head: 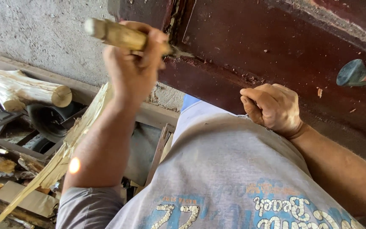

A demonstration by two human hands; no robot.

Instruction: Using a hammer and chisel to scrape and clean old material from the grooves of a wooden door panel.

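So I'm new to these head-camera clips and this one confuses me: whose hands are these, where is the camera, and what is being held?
The camera sits on the person's head and looks down, so you see their own grey shirt and both arms. The left hand is closed around the pale wooden handle of a chisel, whose tip meets a joint in the dark red wooden piece. The right hand is curled and rests on that piece's edge, holding nothing that shows. A hammer head lies on the red wood at right. At left, below, lie a cut log and split scrap wood.
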